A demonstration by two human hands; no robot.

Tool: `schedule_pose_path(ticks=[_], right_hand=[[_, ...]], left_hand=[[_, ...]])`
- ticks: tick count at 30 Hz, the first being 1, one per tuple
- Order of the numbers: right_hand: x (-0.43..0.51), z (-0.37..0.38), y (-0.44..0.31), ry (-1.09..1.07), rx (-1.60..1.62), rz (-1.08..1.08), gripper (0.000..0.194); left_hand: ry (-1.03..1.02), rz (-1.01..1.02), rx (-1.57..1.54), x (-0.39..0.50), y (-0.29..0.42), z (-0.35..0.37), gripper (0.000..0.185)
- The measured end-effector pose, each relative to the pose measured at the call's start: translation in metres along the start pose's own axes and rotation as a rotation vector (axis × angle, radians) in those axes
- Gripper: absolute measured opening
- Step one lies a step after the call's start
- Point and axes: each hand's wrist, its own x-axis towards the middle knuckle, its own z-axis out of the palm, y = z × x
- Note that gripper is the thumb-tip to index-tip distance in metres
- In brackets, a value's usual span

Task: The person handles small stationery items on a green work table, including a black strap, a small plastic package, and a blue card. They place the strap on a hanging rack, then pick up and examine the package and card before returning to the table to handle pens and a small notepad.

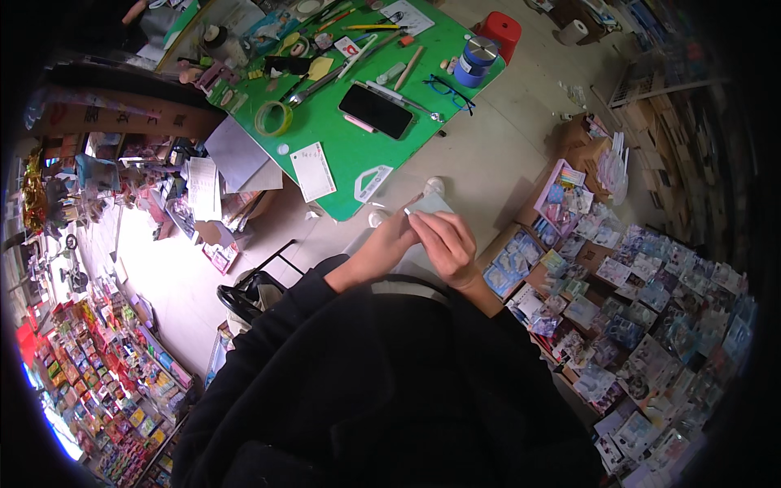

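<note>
My left hand (379,248) and my right hand (448,244) meet close together in front of my waist, just off the near corner of a green table (317,131). Between them is a pale, thin sheet or packet (434,204), partly hidden by the fingers. A small white piece (408,211) shows at my right fingertips. On the table nearest my hands lie a clear plastic hang-tab packaging piece (373,185) and a white card with writing (313,172). Farther back lie a black smartphone (376,110), a roll of clear tape (273,118) and blue-framed glasses (448,94).
A blue jar with a metal lid (476,61) stands at the table's right edge, beside a red stool (501,30). Packed goods (640,317) fill boxes on the right. A black-framed chair or cart (244,296) stands at left, with shelves of colourful packets (110,384) beyond.
</note>
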Motion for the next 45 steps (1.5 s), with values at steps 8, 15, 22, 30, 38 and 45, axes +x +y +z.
schedule_pose_path(ticks=[8,15,22,30,38,45], right_hand=[[0.008,-0.013,0.008,-0.122,-0.002,-0.058,0.031],[0.011,-0.02,0.01,-0.163,0.004,-0.113,0.031],[0.007,-0.008,-0.001,-0.124,0.168,0.132,0.038],[0.007,-0.002,0.005,-0.282,0.391,0.335,0.037],[0.001,0.011,0.029,0.109,0.836,1.136,0.032],[0.004,0.009,0.04,0.131,1.103,1.322,0.034]], left_hand=[[-0.015,-0.019,-0.011,0.0,0.001,-0.016,0.059],[-0.045,-0.058,0.159,-0.003,0.004,-0.018,0.05],[0.103,-0.174,-0.444,-0.001,-0.009,-0.008,0.044],[0.137,-0.24,-0.698,-0.003,-0.014,-0.024,0.039],[0.139,-0.233,-0.524,-0.007,-0.009,-0.039,0.04],[0.244,-0.205,-0.404,-0.011,-0.013,-0.052,0.039]])
